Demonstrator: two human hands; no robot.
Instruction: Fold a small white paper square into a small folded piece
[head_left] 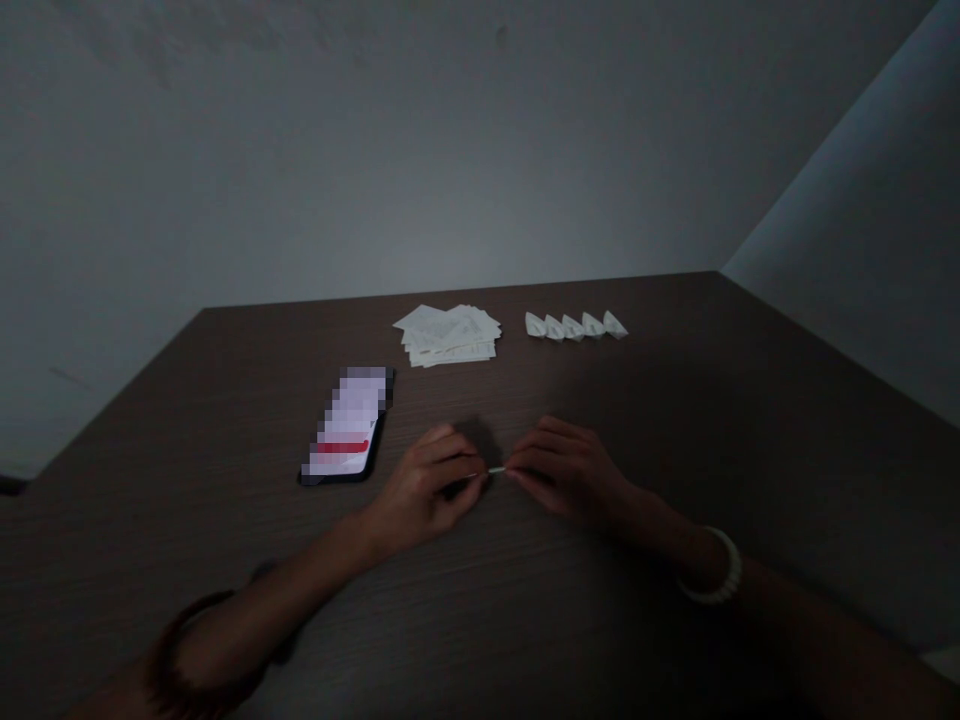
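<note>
A dark wood-grain worktop (187, 450) carries a phone (346, 425) with a blurred screen, a loose stack of papers (448, 335) and a row of five small folded paper boats (575, 325). Nearer the person, the left hand (427, 490) and right hand (566, 470) face each other, fingers pinched nearly shut on a thin white strip (496, 470) lying crosswise between them, its long axis running left to right.

Thin white strip (496, 470), material too small to tell. Straight, no visible bend, lying roughly level. Left hand (427, 485) pinches one end, right hand (566, 470) the other; only a short middle section shows between the fingertips.
</note>
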